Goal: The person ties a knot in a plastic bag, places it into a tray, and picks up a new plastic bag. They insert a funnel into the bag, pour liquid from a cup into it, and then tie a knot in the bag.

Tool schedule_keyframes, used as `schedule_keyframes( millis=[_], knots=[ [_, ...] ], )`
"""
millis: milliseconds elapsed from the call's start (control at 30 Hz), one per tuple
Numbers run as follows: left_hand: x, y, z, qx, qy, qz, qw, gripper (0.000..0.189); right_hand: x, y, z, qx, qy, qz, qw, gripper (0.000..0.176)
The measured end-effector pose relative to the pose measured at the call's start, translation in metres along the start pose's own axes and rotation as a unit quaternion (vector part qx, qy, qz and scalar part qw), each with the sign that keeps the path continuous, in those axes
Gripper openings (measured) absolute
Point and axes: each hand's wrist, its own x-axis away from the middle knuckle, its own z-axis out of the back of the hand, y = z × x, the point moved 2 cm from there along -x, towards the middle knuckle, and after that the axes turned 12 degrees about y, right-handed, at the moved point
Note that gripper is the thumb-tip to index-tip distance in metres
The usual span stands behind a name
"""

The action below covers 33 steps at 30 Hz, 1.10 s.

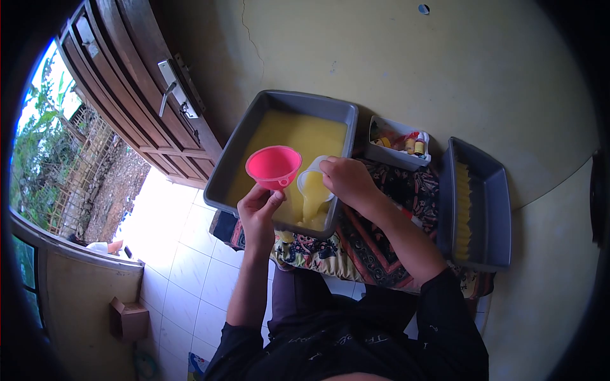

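Observation:
My left hand (pixel 257 213) is closed around the stem of a pink funnel (pixel 273 166), whose wide mouth faces up. Whatever else may be under those fingers is hidden. In my right hand (pixel 349 183) is a white cup (pixel 313 166), tilted steeply. Thick yellow liquid (pixel 312 202) spills from it into a large grey tub (pixel 219 184). More of the same yellow liquid (pixel 308 130) fills the tub's lower part. Both hands are over the near side of the tub, the funnel just left of the cup.
A patterned cloth (pixel 375 244) lies beneath the tubs. Behind it, a small pale bin (pixel 387 154) holds little bottles. Another grey tub (pixel 486 197) at right has a row of yellow pieces along its left side. A wooden door (pixel 143 95) stands open at left.

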Motion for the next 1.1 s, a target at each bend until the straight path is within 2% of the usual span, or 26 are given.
schedule_keyframes(
  millis=[233, 300, 400, 467, 700, 767, 800, 867, 1100],
  knots=[
    [0.003, 0.005, -0.002, -0.004, 0.017, -0.014, 1.0, 0.017, -0.001, 0.008, -0.006, -0.048, 0.056, -0.006, 0.997, 0.011],
    [0.002, 0.003, 0.001, 0.001, -0.001, 0.001, 1.0, 0.024, -0.003, 0.012, -0.004, -0.063, 0.057, -0.021, 0.996, 0.011],
    [0.004, 0.004, 0.0, 0.004, 0.0, 0.007, 1.0, 0.024, -0.005, 0.012, 0.004, -0.111, 0.083, 0.01, 0.99, 0.013],
    [0.005, 0.005, -0.001, 0.001, 0.0, 0.009, 1.0, 0.024, -0.004, 0.014, 0.007, -0.269, 0.008, -0.146, 0.952, 0.016],
    [0.006, 0.002, 0.0, 0.004, -0.005, 0.004, 1.0, 0.024, 0.0, 0.022, 0.004, -0.36, 0.015, -0.221, 0.906, 0.02],
    [0.009, 0.001, -0.001, 0.012, -0.002, 0.011, 1.0, 0.024, 0.001, 0.022, 0.007, -0.415, 0.025, -0.287, 0.863, 0.02],
    [0.01, 0.001, -0.002, 0.018, -0.001, 0.02, 1.0, 0.024, 0.0, 0.022, 0.009, -0.414, 0.025, -0.287, 0.863, 0.02],
    [0.012, 0.002, -0.004, 0.021, -0.004, 0.02, 1.0, 0.024, 0.0, 0.022, 0.014, -0.474, 0.03, -0.33, 0.816, 0.019],
    [0.012, 0.005, -0.006, 0.021, -0.014, 0.012, 1.0, 0.024, 0.003, 0.024, 0.019, -0.511, 0.031, -0.358, 0.781, 0.017]
  ],
)
